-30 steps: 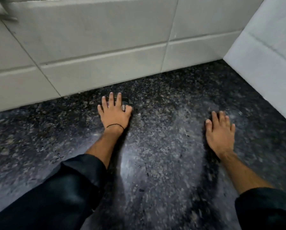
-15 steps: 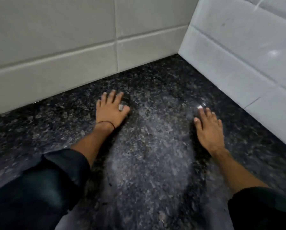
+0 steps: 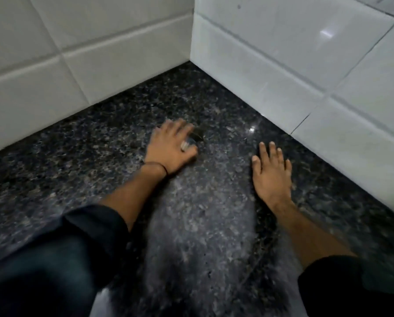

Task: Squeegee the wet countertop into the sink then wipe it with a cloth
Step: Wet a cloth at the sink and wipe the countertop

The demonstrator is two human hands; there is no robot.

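Observation:
The dark speckled granite countertop (image 3: pixel 202 213) fills the view, with a paler streaked band running from the near edge up between my hands. My left hand (image 3: pixel 170 148) lies palm down near the back corner, motion-blurred, with a thin black band at the wrist and something silver at a finger. A small dark thing (image 3: pixel 198 136) peeks out beside its fingertips; I cannot tell what it is or whether the hand holds it. My right hand (image 3: pixel 271 172) rests flat on the counter with fingers apart and nothing in it. Neither a sink nor a squeegee is in view.
White tiled walls meet in a corner: the back wall (image 3: pixel 88 72) behind my left hand and the side wall (image 3: pixel 305 72) close to the right of my right hand. Dark sleeves cover both forearms at the bottom.
The view has swung right, bringing the wall corner and side wall closer. Both hands have slid right along the counter toward the corner, the left one now blurred.

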